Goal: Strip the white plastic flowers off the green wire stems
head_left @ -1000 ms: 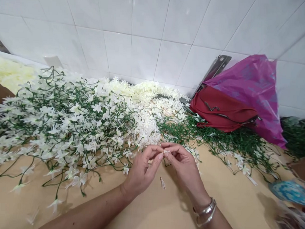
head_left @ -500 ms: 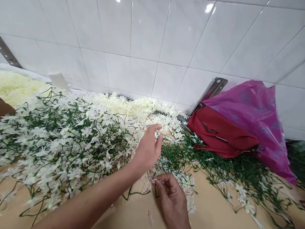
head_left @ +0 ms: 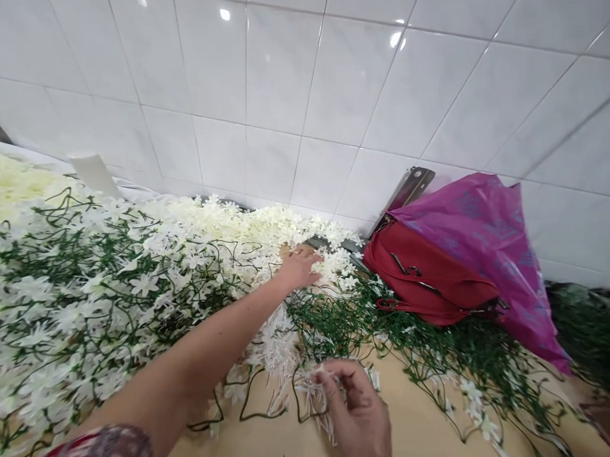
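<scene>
The tabletop [head_left: 422,436] beside the right hand [head_left: 356,413] is passable; green stems [head_left: 465,351] and red bag [head_left: 428,283] obstruct beyond.

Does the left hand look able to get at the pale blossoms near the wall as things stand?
Probably yes: the left hand is right at the pale blossoms, with nothing visible between; the red bag sits off to the right.

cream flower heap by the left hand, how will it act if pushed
The cream flower heap would probably spread rather than slide as one block, since it looks made of many small blossoms. It is likely light, given the thin-looking petals. Single blossoms seem unlikely to roll far, as their petals splay outward.
</scene>
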A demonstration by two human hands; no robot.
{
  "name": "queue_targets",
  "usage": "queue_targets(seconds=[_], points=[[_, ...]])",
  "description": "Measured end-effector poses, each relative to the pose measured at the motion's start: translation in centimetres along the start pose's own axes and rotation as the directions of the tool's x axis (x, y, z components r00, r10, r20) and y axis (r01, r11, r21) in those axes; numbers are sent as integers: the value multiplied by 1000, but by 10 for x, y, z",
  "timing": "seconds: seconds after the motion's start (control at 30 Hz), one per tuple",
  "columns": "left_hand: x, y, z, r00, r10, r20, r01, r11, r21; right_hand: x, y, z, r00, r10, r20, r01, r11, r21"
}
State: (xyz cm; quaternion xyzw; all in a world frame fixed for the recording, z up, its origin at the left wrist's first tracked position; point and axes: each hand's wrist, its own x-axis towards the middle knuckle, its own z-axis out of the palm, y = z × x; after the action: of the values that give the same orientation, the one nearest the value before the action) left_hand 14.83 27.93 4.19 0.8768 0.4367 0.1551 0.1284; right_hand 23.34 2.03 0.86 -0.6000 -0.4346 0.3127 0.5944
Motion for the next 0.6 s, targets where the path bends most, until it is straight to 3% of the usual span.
queue_targets(seconds=[0.07, 0.17, 0.3, 0.4, 0.5, 0.6], points=[[-22, 3, 1, 992, 112, 54, -111, 994, -18, 18, -9, -13, 997, -36, -70, 37, 999, 3], [-61, 11, 3, 966, 240, 95, -236, 970, -48, 62, -19, -28, 971, -184, -150, 171, 981, -94], [-97, 25, 4, 934, 340, 108, -338, 940, -38, 135, -13, -24, 935, -355, -19, 333, 894, -299], [-107, 31, -1, 927, 350, 136, -351, 936, -19, 171, 0, -9, 945, -311, 102, 327, 877, -353], [-110, 32, -13, 918, 350, 187, -346, 937, -58, 173, 6, -3, 943, -252, 219, 318, 877, -361], [-112, 33, -31, 892, 382, 241, -351, 922, -162, 152, -3, -14, 897, -186, 400, 327, 889, -320]])
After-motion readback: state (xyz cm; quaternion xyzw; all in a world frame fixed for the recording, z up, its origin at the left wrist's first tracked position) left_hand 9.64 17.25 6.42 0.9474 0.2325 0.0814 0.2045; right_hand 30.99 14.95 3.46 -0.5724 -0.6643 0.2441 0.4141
